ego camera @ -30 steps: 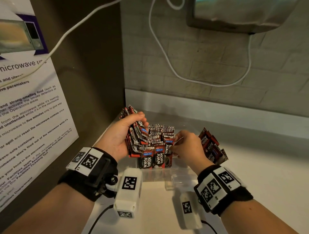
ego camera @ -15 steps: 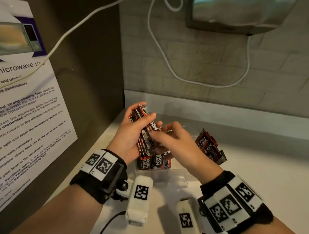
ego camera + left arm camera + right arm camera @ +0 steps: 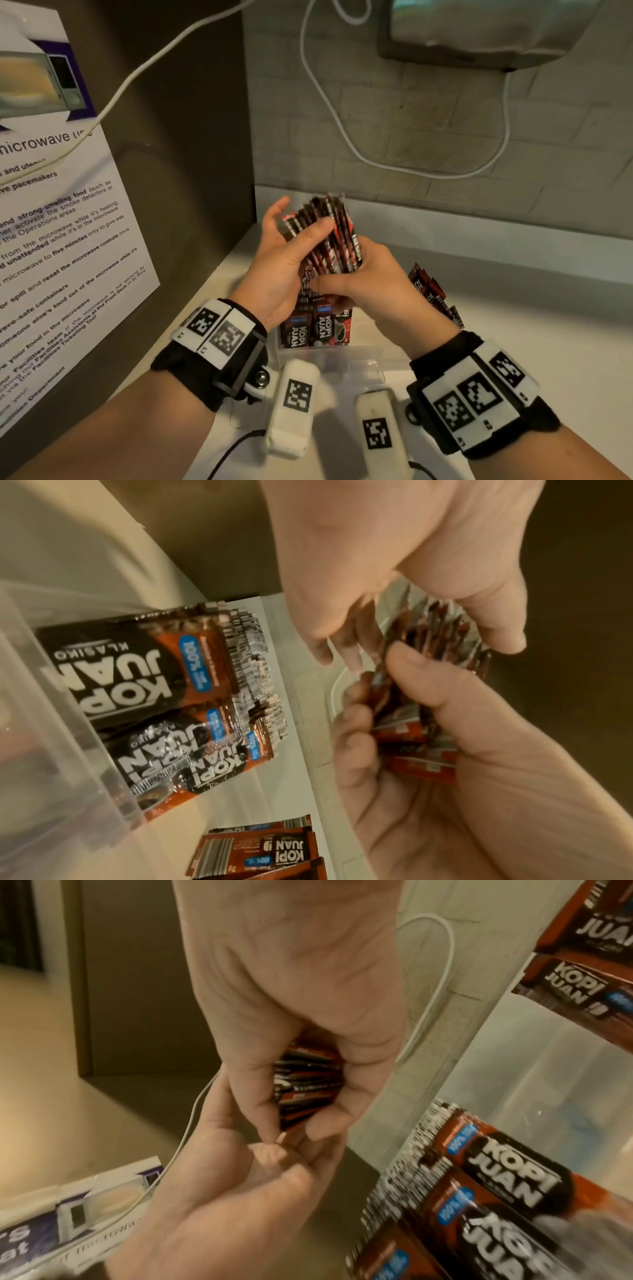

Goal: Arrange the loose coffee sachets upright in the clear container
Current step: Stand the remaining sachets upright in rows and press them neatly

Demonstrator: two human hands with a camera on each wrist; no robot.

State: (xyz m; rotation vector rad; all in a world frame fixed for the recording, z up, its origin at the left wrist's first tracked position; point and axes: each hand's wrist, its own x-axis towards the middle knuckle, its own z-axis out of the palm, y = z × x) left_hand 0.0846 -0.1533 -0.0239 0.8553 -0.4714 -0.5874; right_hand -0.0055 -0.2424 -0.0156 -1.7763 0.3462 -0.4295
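White bench (image 3: 548,394) in a corner, microwave notice on the side panel, brick wall behind. Nearest me stands the clear container (image 3: 363,363), sachets already upright along its front wall. Directly above the container, my left hand (image 3: 277,270) cradles a fanned bundle of coffee sachets (image 3: 329,236), thumb across its face; my right hand (image 3: 373,284) clamps the bundle's lower end, fingers curled round it. Beyond the container to the right lies a loose pile (image 3: 431,291). Judged step: squaring the bundle. Next move calls for aligned edges, then lowering it upright behind the standing row.
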